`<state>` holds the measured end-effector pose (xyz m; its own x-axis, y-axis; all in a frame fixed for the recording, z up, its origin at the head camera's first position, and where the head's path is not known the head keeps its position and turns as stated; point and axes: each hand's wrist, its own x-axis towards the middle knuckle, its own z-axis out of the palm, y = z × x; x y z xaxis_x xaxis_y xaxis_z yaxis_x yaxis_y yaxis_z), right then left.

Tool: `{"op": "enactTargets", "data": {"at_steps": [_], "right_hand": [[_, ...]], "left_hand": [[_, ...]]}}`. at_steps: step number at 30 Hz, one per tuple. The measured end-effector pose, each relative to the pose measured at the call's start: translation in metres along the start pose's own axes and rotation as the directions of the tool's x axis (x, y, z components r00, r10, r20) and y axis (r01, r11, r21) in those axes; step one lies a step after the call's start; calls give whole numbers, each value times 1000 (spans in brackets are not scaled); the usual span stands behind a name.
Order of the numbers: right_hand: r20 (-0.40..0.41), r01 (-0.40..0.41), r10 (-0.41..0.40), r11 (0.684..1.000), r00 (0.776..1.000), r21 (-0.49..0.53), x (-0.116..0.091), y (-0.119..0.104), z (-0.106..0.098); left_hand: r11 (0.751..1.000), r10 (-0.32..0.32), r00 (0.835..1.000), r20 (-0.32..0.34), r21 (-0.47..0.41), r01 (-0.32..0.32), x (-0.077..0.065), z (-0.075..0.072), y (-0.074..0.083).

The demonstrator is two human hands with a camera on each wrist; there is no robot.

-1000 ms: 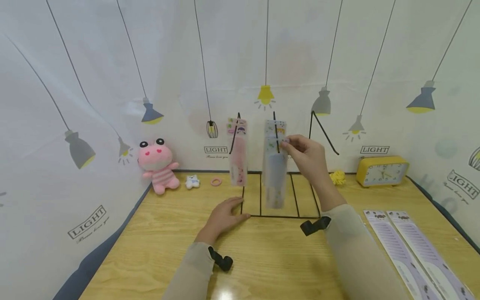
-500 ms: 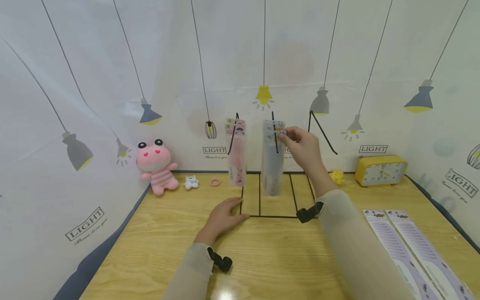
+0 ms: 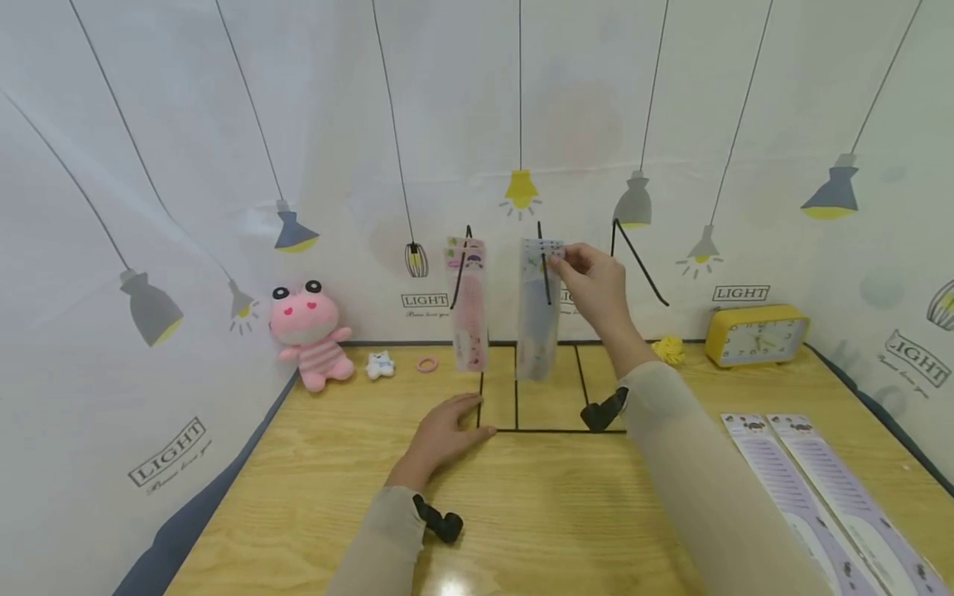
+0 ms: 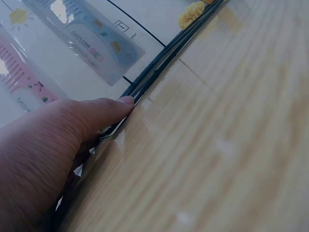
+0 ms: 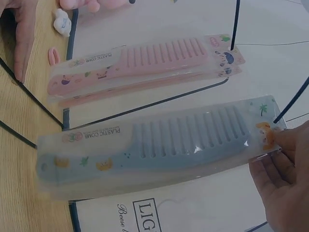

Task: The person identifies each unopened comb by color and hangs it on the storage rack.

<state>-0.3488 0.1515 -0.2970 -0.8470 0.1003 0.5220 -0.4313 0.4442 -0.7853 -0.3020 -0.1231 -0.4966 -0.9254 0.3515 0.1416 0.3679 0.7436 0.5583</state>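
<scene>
A black wire rack (image 3: 555,430) with hanging hooks stands on the wooden table. My right hand (image 3: 596,290) pinches the top right corner of a blue comb in a clear packet (image 5: 188,145). The middle hook passes through the packet's top, and another blue packet overlaps behind it. Pink packaged combs (image 3: 468,319) hang from the left hook. My left hand (image 3: 445,432) rests at the rack's front left corner, its thumb (image 4: 108,113) lying against the base bar and its fingers extended along the side.
The right hook (image 3: 643,263) carries nothing. Two purple packets (image 3: 782,472) lie at the right. Behind are a yellow clock (image 3: 756,335), a yellow pompom-like piece (image 3: 669,350), a pink plush (image 3: 309,331), a small white bear (image 3: 380,365) and a pink ring (image 3: 427,364).
My right hand has moved up and back along the middle hook, sliding the front blue comb packet back against the one behind. The left hand has stayed at the rack's corner.
</scene>
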Motion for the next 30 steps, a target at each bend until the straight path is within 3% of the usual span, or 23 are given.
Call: {"op": "enactTargets", "data": {"at_steps": [6, 30], "right_hand": [[-40, -2, 3, 1000, 999, 8, 2, 1, 4], [-44, 23, -24, 999, 999, -32, -7, 13, 0]], "left_hand": [[1000, 4, 1000, -6, 8, -4, 0, 1, -1], [1000, -1, 1000, -6, -8, 1, -2, -2, 3]]}}
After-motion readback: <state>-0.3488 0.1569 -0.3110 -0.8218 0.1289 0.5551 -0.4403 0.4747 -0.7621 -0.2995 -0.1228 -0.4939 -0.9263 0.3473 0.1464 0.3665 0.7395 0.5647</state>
